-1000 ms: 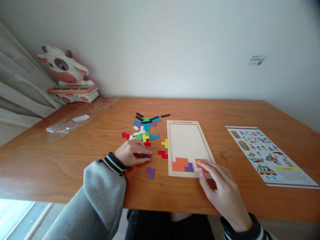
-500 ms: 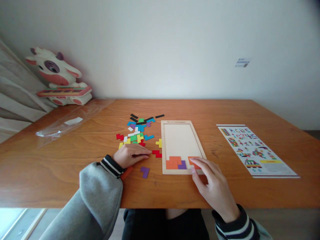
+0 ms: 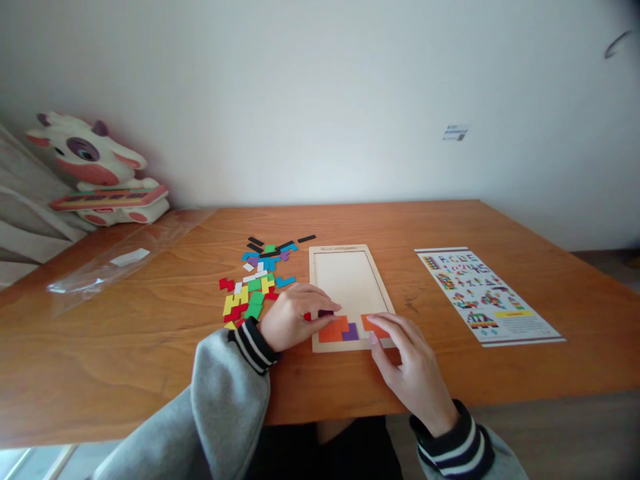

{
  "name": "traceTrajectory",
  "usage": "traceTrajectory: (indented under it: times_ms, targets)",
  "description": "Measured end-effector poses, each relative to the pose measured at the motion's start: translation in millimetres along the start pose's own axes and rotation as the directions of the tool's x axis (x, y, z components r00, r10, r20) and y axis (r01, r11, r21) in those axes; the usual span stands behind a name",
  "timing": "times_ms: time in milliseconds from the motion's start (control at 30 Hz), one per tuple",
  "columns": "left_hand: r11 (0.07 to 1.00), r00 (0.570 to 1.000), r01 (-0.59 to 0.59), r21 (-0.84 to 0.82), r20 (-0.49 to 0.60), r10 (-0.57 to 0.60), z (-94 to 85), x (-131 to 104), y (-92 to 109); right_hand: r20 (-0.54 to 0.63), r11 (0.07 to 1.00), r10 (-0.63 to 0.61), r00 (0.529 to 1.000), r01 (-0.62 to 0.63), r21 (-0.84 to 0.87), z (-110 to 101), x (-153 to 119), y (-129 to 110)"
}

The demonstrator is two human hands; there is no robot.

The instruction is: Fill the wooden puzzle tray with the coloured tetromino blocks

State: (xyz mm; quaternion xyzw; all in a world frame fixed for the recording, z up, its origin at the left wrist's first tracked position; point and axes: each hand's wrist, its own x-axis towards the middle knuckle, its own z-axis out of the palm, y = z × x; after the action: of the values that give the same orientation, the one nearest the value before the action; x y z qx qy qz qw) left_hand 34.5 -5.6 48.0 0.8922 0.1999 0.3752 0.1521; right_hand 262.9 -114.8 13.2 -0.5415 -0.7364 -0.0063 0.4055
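Observation:
A shallow wooden puzzle tray (image 3: pixel 315 287) lies before me, with orange pieces (image 3: pixel 330 333) and a purple piece (image 3: pixel 351 332) along its near end. Above the tray's left side, my left hand (image 3: pixel 295 317) pinches a dark puzzle piece (image 3: pixel 326 313) between thumb and fingers; its full shape is hidden. My right hand (image 3: pixel 413 360) is at the near right corner, thumb and fingertips around an orange puzzle piece (image 3: pixel 371 323) lying in the tray. That hand covers part of the piece. A red piece (image 3: pixel 307 316) shows partly beside my left fingers.
Loose colored pieces (image 3: pixel 255 283) are scattered left of the tray, with black strips (image 3: pixel 307 238) behind them. A printed pattern sheet (image 3: pixel 487 293) lies at the right. Clear plastic packaging (image 3: pixel 100 277) and a cow-shaped toy keyboard (image 3: pixel 110 193) are at the left.
My left hand has moved right, from the loose pieces to over the tray, and now holds a dark piece. My right hand stays at the orange piece. The view has shifted slightly right.

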Motion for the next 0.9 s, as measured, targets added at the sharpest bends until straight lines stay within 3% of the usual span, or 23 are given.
traceTrajectory:
  times_ms: [100,200,333,500,667,900]
  targets:
    - [0.996,0.998,0.021,-0.085,0.052,-0.017,31.8,13,8,-0.004,1.0,0.03,1.0,-0.03,0.009,0,0,0]
    - [0.991,0.994,0.005,-0.13,0.105,0.008,43.3,15,8,0.005,0.999,0.043,0.999,-0.043,0.01,0,0,0]
    - [0.996,0.99,-0.044,-0.082,0.133,0.055,27.7,8,-3,0.071,1.0,-0.004,0.997,0.001,0.031,-2,1,-2]
    - [0.992,0.986,-0.119,0.046,0.122,0.113,15.8,-3,-13,0.165,0.979,-0.194,0.967,0.179,0.101,-4,4,-8]
    - [0.969,0.969,-0.214,0.124,0.154,0.194,20.8,-4,-12,0.126,0.977,-0.211,0.969,0.206,0.053,-4,3,-10]
    - [0.951,0.962,-0.252,0.181,0.15,0.227,18.2,-2,-11,0.008,0.978,-0.201,0.98,0.201,-0.051,-4,2,-10]
